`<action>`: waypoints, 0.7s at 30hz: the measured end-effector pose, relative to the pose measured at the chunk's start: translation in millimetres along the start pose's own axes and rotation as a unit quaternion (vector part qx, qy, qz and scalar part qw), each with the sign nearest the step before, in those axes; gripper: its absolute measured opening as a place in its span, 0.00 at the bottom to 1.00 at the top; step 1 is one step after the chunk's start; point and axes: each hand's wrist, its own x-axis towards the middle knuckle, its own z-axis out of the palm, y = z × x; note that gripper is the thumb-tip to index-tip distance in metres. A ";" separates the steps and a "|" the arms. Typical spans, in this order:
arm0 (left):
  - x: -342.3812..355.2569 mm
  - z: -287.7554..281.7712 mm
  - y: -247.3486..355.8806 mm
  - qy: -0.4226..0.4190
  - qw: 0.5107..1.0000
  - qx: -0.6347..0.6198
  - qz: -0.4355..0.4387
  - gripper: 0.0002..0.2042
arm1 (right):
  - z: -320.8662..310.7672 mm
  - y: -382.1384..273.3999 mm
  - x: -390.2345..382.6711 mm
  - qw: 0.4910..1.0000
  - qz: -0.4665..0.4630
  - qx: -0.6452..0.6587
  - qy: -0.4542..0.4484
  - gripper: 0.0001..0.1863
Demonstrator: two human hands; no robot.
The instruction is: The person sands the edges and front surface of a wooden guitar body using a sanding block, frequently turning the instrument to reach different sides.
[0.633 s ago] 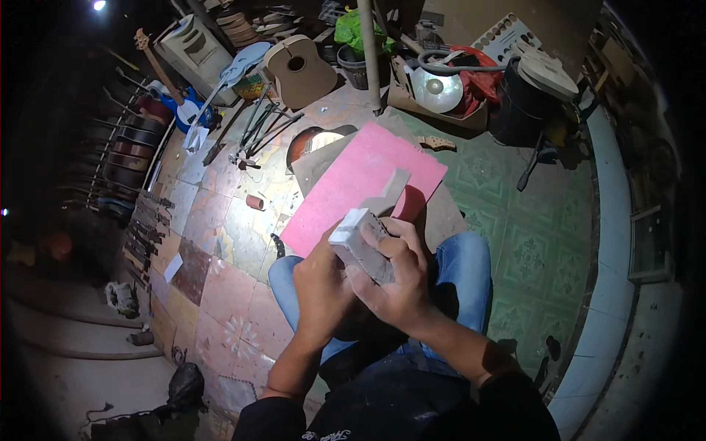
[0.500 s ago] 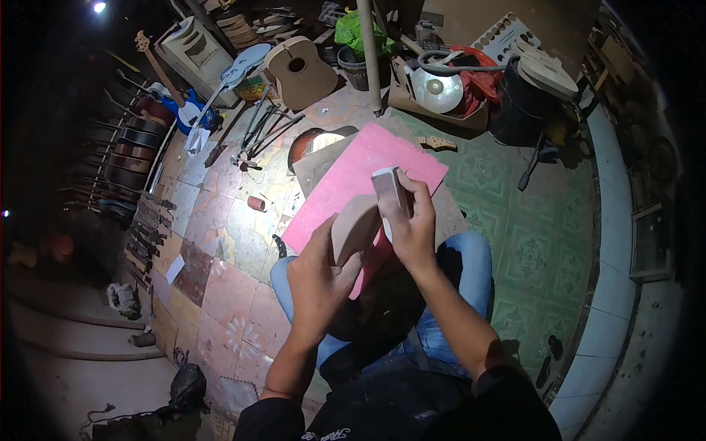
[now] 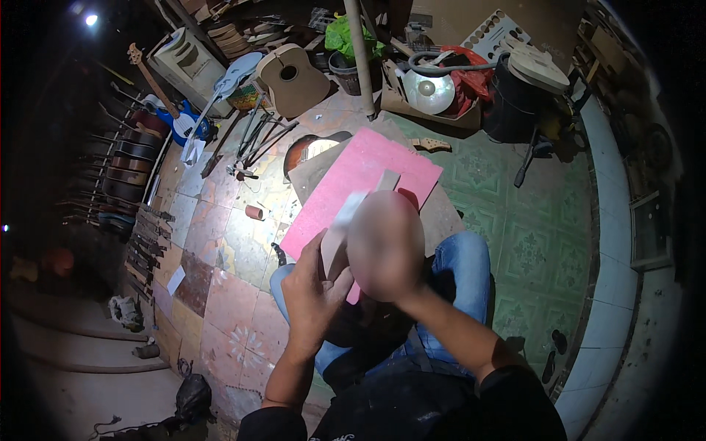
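Note:
My left hand [image 3: 309, 287] is closed around the lower end of a pale wooden piece with a curved edge [image 3: 334, 253], held above my lap. Against its upper side lies a whitish rectangular block, likely a sanding block [image 3: 348, 209], smeared by motion. My right hand [image 3: 386, 246] is over the block and the wood; blur hides its fingers. A narrow pale strip [image 3: 390, 178] sticks out beyond the right hand; what it belongs to I cannot tell. Under both hands is a pink board [image 3: 316, 209], tilted across a stack of flat boards.
Beyond the board lie a sunburst guitar body [image 3: 300, 154] and a headstock [image 3: 432, 145]. An acoustic guitar body [image 3: 309, 92], a bin [image 3: 355, 77], a pole [image 3: 360, 59] and a cardboard box [image 3: 467, 121] stand farther off. Several necks [image 3: 143, 250] lie at left; a red-brown cylinder [image 3: 254, 212] is nearer.
My right hand has swung left and down, bringing the block from upright beside the wood to across its upper side. The left hand keeps its hold on the wood. The view has shifted slightly.

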 end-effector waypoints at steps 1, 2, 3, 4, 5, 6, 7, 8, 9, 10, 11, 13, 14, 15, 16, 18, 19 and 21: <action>-0.5 -0.1 0.0 0.005 1.000 0.003 0.000 0.28 | 0.3 19.2 7.5 0.994 0.086 0.047 0.041 0.20; -2.8 0.1 -1.1 0.003 1.000 0.000 -0.030 0.28 | -5.4 26.0 21.1 0.958 0.230 0.169 0.016 0.22; -5.4 -0.1 -2.1 0.001 0.998 -0.004 -0.061 0.28 | -6.5 18.0 17.7 0.958 0.229 0.169 0.014 0.22; -6.7 -0.8 -4.6 0.000 0.998 -0.005 -0.061 0.28 | -7.9 2.9 11.4 0.991 0.113 0.060 -0.030 0.22; -8.6 -3.4 0.2 -0.030 0.994 -0.012 -0.101 0.28 | -14.0 -19.3 8.9 0.996 -0.006 -0.053 -0.074 0.23; -12.3 -8.9 6.8 -0.056 0.989 -0.011 -0.140 0.28 | -18.1 -53.0 12.8 0.991 -0.075 -0.079 -0.071 0.21; -14.9 -8.7 7.5 -0.056 0.989 -0.010 -0.139 0.28 | -20.7 -50.7 13.6 0.992 -0.075 -0.079 -0.070 0.21; -17.8 -4.7 6.0 -0.034 0.994 -0.009 -0.104 0.28 | -25.9 -39.7 15.4 0.991 -0.048 -0.087 -0.095 0.21; -20.0 -2.1 5.2 -0.011 0.998 -0.008 -0.069 0.28 | -31.1 -24.5 17.9 0.988 -0.021 -0.094 -0.120 0.21; -19.5 -2.7 8.1 -0.013 0.998 -0.011 -0.066 0.28 | -30.5 8.6 21.5 0.989 0.113 -0.005 -0.099 0.25; -21.4 -3.5 6.3 -0.010 0.997 -0.010 -0.070 0.28 | -36.8 3.7 39.8 0.949 0.267 0.104 -0.129 0.23; -22.3 -1.9 -0.8 -0.001 0.999 0.013 -0.041 0.27 | -37.1 -22.0 32.4 0.977 0.108 -0.064 -0.171 0.24; -23.6 -1.5 0.1 -0.003 0.999 0.010 -0.042 0.27 | -40.5 -43.6 24.5 0.974 0.024 -0.119 -0.189 0.26; -26.1 -5.5 6.1 -0.027 0.997 0.015 -0.071 0.28 | -40.9 -68.1 20.9 0.978 -0.028 -0.106 -0.178 0.26; -27.8 -7.3 8.4 -0.051 0.994 0.020 -0.099 0.28 | -44.4 -65.3 20.9 0.978 -0.009 -0.093 -0.184 0.26; -28.0 -4.7 4.9 -0.035 0.996 -0.002 -0.079 0.28 | -44.6 -30.3 25.7 0.980 0.088 -0.058 -0.171 0.25; -25.7 -2.3 4.8 -0.018 0.998 -0.028 -0.055 0.29 | -45.0 -15.9 40.6 0.974 0.165 -0.042 -0.146 0.24; -25.1 -2.2 3.3 -0.010 0.999 -0.018 -0.034 0.28 | -50.3 -15.0 47.3 0.935 0.305 0.043 -0.175 0.24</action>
